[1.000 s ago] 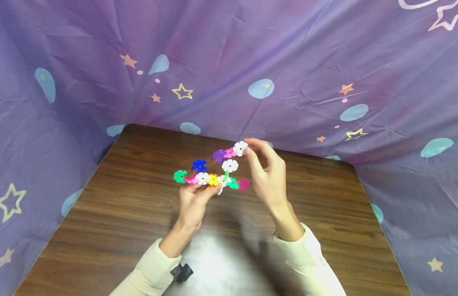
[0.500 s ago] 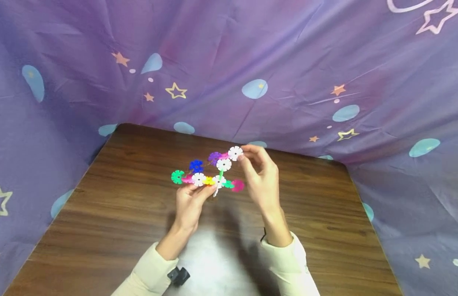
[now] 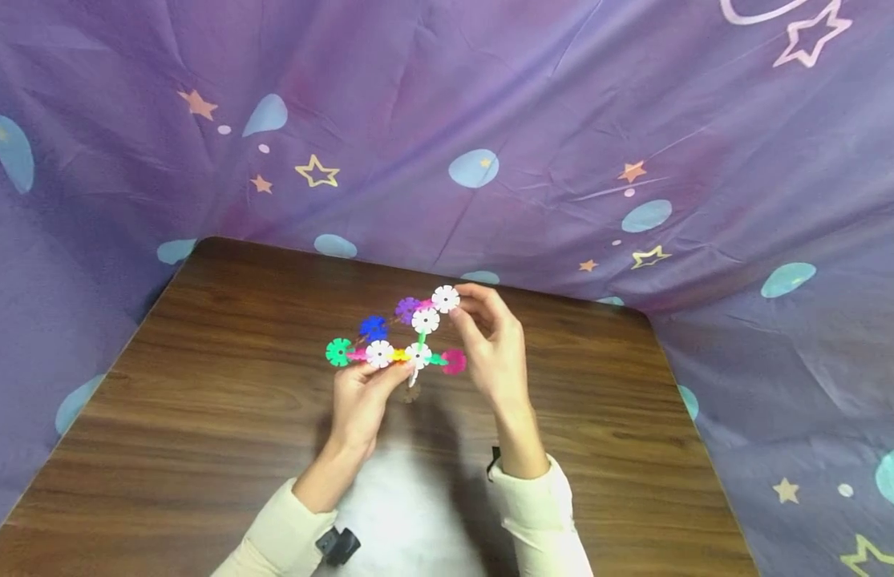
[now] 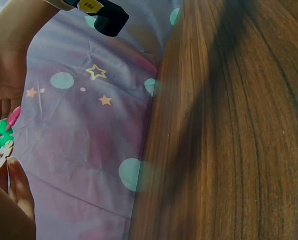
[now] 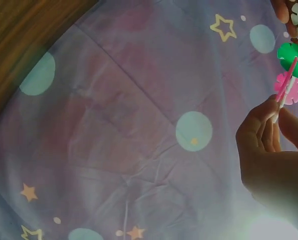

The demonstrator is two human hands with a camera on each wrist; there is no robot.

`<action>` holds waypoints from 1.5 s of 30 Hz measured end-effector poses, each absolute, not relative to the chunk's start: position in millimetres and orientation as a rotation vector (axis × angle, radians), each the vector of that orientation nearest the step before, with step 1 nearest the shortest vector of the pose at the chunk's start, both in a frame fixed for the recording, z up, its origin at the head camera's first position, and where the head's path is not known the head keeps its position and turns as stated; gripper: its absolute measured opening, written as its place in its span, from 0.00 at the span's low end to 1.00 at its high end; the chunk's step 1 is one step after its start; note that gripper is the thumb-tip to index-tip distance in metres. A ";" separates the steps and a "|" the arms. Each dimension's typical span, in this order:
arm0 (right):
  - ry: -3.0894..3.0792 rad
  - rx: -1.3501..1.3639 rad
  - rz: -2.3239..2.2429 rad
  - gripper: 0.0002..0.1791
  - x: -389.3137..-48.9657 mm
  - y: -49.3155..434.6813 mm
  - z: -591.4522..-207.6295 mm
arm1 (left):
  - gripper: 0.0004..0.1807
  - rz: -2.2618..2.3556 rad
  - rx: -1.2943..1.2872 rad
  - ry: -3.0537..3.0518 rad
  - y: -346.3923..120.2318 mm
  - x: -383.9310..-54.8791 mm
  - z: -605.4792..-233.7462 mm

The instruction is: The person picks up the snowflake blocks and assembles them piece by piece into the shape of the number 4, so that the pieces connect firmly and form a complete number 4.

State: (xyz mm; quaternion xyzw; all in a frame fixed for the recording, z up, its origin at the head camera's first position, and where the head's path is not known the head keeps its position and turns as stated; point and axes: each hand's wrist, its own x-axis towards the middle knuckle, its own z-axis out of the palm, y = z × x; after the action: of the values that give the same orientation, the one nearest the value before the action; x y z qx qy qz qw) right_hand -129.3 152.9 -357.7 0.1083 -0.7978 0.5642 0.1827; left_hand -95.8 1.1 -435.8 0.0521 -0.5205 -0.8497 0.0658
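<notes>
Both hands hold up a joined construction of notched plastic snowflake discs above the table. In the head view, my left hand (image 3: pixel 358 405) pinches its lower row near a white disc (image 3: pixel 379 354) and a yellow disc (image 3: pixel 399 355). That row runs from a green disc (image 3: pixel 338 352) to a magenta disc (image 3: pixel 454 361). My right hand (image 3: pixel 499 357) pinches a white disc (image 3: pixel 445 299) at the upper right end between thumb and fingers. Blue (image 3: pixel 374 327) and purple (image 3: pixel 407 310) discs line the far side. The right wrist view shows the right fingertips below a pink disc (image 5: pixel 289 89).
The brown wood-grain table (image 3: pixel 223 417) lies beneath the hands. A purple curtain (image 3: pixel 389 96) with stars and blue spots stands behind it and at both sides. A small black camera (image 3: pixel 338 546) sits at the left cuff.
The hands and the disc construction shift left in the head view, along with the whole background. The construction turns slightly, the lower row looking more edge-on. Both hands keep their holds.
</notes>
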 end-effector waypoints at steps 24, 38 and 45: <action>-2.280 0.185 1.734 0.16 -137.2 145.6 -369.1 | 0.06 -2.553 0.356 -1.620 -1.5 -95.7 -439.2; -2.286 0.092 1.754 0.15 -138.7 149.6 -385.8 | 0.12 -2.533 0.356 -1.749 -2.9 -98.6 -446.3; -2.298 0.050 1.762 0.15 -137.5 150.1 -393.9 | 0.10 -2.536 0.392 -1.785 -3.2 -99.3 -452.8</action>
State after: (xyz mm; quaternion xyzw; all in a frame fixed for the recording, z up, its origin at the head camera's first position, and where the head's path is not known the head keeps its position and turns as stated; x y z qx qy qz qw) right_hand -137.5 150.1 -393.9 0.0172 -0.7875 0.6038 0.1225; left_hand -99.3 -3.2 -452.8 0.1254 -0.5710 -0.8113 0.0081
